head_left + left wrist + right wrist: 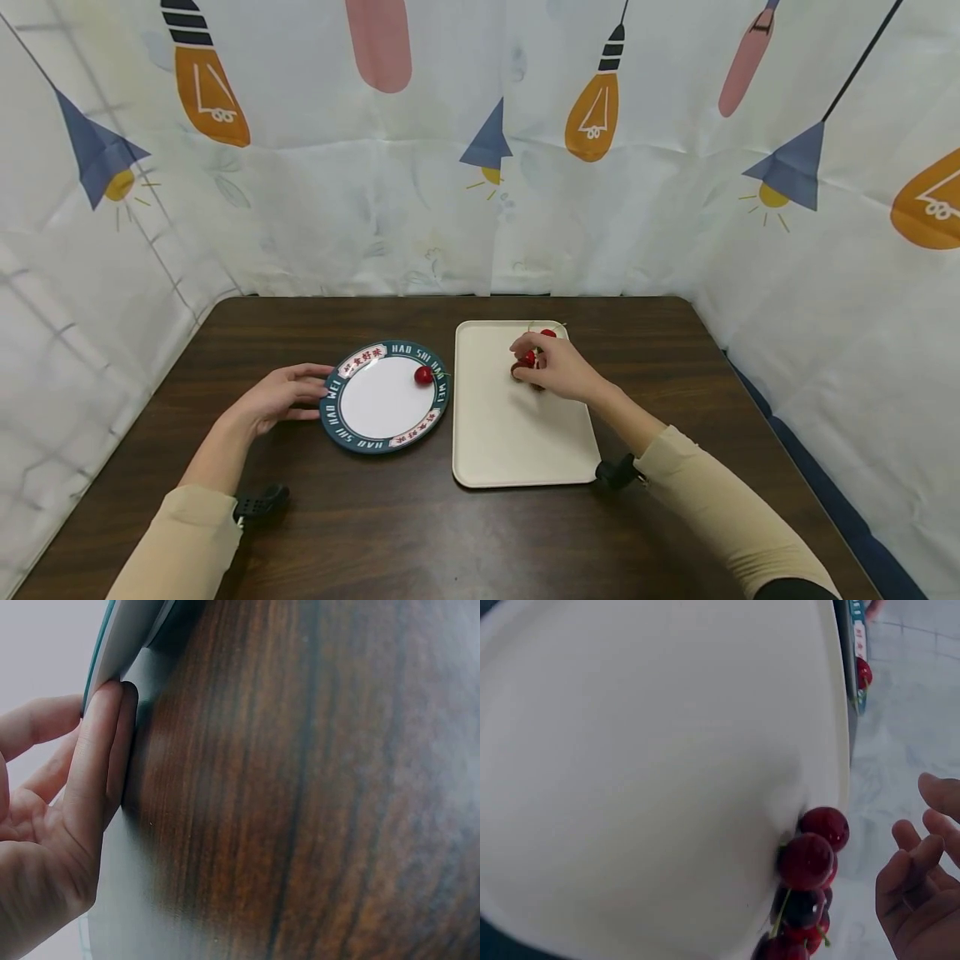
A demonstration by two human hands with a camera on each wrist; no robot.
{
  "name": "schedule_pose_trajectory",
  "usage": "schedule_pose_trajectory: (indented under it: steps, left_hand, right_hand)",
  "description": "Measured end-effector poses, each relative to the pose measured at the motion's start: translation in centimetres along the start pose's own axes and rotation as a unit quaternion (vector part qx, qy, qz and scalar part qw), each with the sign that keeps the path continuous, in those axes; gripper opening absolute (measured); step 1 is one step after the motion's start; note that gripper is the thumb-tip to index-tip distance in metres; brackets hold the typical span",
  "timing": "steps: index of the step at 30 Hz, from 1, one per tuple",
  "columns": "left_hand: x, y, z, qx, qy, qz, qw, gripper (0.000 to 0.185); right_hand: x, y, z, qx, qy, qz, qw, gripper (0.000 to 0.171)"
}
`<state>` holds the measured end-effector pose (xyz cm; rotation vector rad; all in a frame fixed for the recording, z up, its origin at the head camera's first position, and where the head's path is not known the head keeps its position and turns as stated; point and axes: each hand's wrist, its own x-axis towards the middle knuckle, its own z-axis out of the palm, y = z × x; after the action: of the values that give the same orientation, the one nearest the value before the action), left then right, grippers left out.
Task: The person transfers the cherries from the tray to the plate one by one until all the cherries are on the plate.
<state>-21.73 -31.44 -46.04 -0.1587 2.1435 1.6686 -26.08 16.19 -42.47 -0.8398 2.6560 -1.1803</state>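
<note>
My left hand (283, 397) lies flat on the table, its straight fingers (96, 765) touching the left rim of a round white plate with a dark teal border (337, 422). One red cherry (423, 375) sits at the plate's far right. My right hand (561, 369) hovers over the far part of a cream tray (510, 442), right by a small cluster of red cherries (528, 359). In the right wrist view the loosely curled fingers (919, 889) stand a little apart from the cherries (806, 861) and hold nothing.
The dark wooden table (375, 517) is enclosed on three sides by a white curtain printed with lamps (480, 167). Plate and tray lie side by side, with bare tabletop in front of them and a narrow strip behind.
</note>
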Motion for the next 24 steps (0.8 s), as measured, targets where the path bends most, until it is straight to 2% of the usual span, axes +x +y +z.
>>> schedule_pose_trajectory:
  steps: [11, 24]
  left_hand:
    - [0.0, 0.0, 0.1, 0.005, -0.002, 0.002, 1.0, 0.056]
    - [0.3, -0.2, 0.0, -0.001, 0.0, -0.003, 1.0, 0.057]
  right_hand:
    - [-1.9, 2.1, -2.0, 0.012, 0.029, 0.029, 0.999, 0.034]
    - [-3.5, 4.6, -3.7, -0.005, 0.055, 0.068, 0.996, 0.032]
